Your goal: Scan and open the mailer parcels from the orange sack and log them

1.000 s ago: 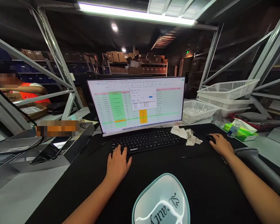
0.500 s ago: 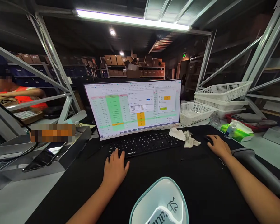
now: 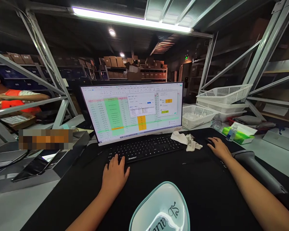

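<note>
My left hand (image 3: 115, 173) rests at the lower left edge of a black keyboard (image 3: 144, 148), its fingers spread and the fingertips on the edge keys. It holds nothing. To the right, my right hand (image 3: 219, 148) lies over a dark computer mouse (image 3: 209, 140), most of which is hidden under the fingers. Behind the keyboard stands a monitor (image 3: 115, 118) showing a spreadsheet with green and orange cells and a pop-up window over it. A crumpled white cloth (image 3: 186, 139) lies at the keyboard's right end, between keyboard and mouse.
A grey handheld scanner (image 3: 257, 170) lies beside my right forearm. White plastic baskets (image 3: 223, 94) and a green tissue pack (image 3: 240, 134) stand at the right. Near me is a pale, teal-rimmed lettered object (image 3: 161, 208). A phone (image 3: 31, 166) leans at left; another person (image 3: 12, 99) sits beyond.
The view has turned slightly right, so everything sits a little further left. Both hands keep their places on the keyboard edge and the mouse.
</note>
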The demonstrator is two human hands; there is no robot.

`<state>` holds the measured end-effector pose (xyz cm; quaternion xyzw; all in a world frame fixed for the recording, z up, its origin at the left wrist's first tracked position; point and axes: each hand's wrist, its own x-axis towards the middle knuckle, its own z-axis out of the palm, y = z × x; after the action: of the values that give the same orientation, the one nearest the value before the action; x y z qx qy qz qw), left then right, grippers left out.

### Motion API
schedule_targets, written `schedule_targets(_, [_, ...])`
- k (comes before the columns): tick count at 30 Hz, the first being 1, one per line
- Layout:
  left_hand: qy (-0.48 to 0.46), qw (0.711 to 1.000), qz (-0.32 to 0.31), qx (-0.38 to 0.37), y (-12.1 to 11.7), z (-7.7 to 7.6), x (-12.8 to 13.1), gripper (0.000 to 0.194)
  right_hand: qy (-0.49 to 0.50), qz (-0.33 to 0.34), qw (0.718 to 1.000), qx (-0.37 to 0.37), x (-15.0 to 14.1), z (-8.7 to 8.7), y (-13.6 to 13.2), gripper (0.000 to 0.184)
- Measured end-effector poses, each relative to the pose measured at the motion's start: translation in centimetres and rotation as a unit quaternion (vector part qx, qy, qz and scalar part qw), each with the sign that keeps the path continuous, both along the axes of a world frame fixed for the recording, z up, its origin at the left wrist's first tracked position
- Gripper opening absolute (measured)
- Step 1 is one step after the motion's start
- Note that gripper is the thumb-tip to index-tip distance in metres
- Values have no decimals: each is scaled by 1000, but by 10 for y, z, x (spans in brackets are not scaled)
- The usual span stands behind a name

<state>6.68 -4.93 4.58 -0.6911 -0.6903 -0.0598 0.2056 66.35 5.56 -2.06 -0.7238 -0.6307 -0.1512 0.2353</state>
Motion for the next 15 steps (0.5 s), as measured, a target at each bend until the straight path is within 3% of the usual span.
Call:
schedule_targets(7, [-1, 1000, 2, -3, 0, 2, 1, 51, 0, -5, 1000, 3, 1, -2, 2, 46])
schedule_targets(15, [-53, 999, -3, -8, -4, 2, 4, 54, 9, 30, 999, -25, 16, -4, 3, 67])
